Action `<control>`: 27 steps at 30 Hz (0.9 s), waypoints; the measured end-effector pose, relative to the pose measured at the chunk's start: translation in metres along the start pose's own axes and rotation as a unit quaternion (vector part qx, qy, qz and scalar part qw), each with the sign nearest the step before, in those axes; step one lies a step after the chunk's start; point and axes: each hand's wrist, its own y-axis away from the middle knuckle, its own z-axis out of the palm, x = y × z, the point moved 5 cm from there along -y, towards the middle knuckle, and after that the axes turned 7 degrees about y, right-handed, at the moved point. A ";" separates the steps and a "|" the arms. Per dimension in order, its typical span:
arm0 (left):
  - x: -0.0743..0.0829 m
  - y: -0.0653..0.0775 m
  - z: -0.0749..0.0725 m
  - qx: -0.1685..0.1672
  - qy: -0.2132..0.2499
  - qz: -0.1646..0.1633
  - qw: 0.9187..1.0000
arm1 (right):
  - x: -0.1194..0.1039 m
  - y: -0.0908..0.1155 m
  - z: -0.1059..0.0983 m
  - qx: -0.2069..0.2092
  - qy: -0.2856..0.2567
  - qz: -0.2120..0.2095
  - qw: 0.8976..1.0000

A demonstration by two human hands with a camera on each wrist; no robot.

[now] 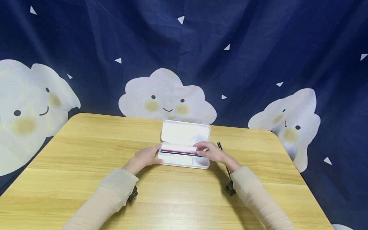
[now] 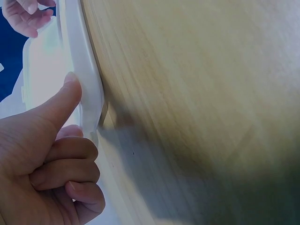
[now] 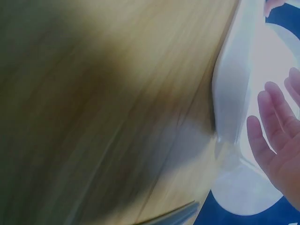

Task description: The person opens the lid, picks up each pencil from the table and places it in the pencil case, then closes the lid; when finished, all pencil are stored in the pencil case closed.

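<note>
A white pencil case (image 1: 176, 159) lies unfolded on the table, its lid (image 1: 185, 131) tipped back on the far side. Inside, a pink-red pencil (image 1: 176, 150) and a dark pencil (image 1: 176, 153) run side by side along its length. My left hand (image 1: 146, 155) holds the case's left end, thumb at the near corner; the left wrist view shows that thumb (image 2: 70, 91) over the rim and the other fingers curled. Above the right part of the case is my right hand (image 1: 211, 151), overlapping the pencils' right ends. Its fingers (image 3: 268, 112) look spread and loosely extended in the right wrist view.
A thin black stick-like item (image 1: 219, 146) lies on the wooden table (image 1: 172, 204), right of the case and partly behind my right forearm. Dark wrist-worn devices (image 1: 230, 188) sit under both sleeves. A blue curtain (image 1: 201, 38) with clouds hangs behind the far edge.
</note>
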 end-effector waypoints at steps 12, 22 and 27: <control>0.002 0.001 0.000 -0.001 0.002 -0.004 1.000 | 0.014 0.021 -0.010 0.015 0.009 -0.009 1.000; 0.000 -0.001 0.002 0.000 0.002 -0.001 1.000 | 0.026 0.039 -0.020 0.031 0.002 0.027 0.999; -0.001 -0.001 0.002 -0.003 0.000 -0.004 1.000 | 0.034 0.047 -0.025 0.043 0.004 0.039 0.998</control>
